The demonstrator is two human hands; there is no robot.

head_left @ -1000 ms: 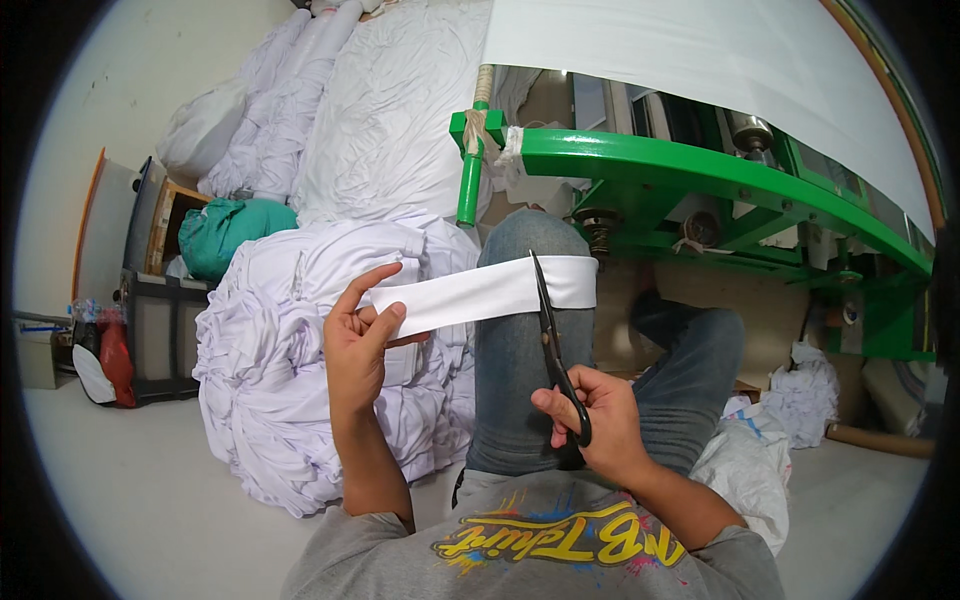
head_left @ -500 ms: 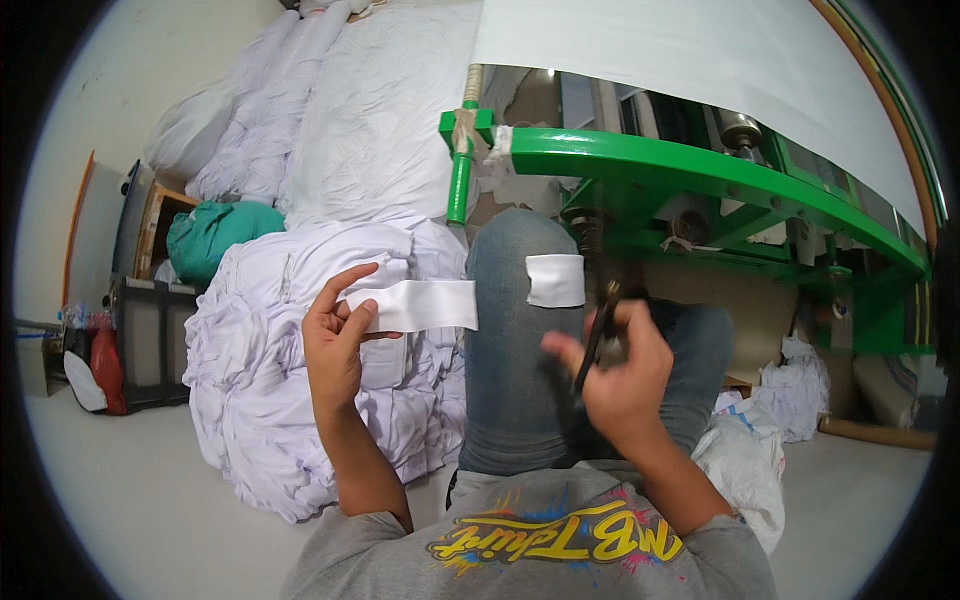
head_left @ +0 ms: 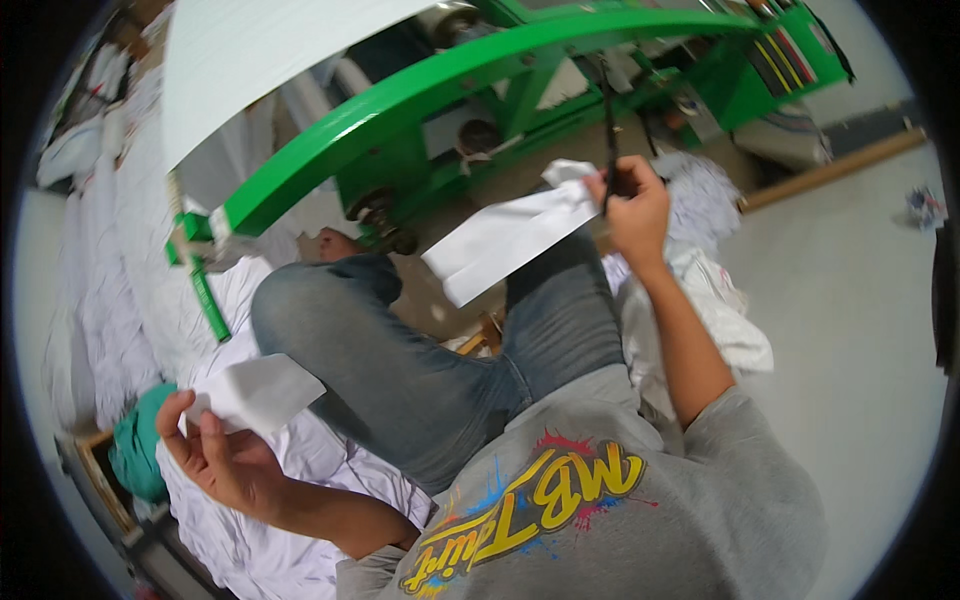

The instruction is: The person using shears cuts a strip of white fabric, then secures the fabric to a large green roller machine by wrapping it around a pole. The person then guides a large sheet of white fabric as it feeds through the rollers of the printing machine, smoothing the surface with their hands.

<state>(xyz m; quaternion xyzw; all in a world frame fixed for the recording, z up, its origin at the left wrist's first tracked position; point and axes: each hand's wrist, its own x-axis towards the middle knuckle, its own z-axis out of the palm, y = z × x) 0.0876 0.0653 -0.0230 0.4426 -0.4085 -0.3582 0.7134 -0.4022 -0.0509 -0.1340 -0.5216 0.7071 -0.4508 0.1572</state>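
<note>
At the lower left, my left hand (head_left: 228,462) pinches one end of a short white fabric piece (head_left: 262,390), which extends over the white cloth heap toward my bent knee. My right hand (head_left: 640,212), raised over my other leg, grips the end of a longer white fabric strip (head_left: 512,242). This strip stretches toward the middle, above my legs, with a fold near the fingers. The same hand also holds dark, slim scissors (head_left: 609,120) that point upward; their handles are mostly hidden by the fingers.
A green metal machine frame (head_left: 430,85) curves across in front of my knees, with a white sheet (head_left: 260,60) above it. White cloth (head_left: 250,545) is heaped at my left, beside a teal bundle (head_left: 140,445). A white sack (head_left: 715,315) lies at my right.
My view has swung to the right. My right hand has moved outward and now holds a long white strip with the scissors. The small white piece on my knee no longer shows there.
</note>
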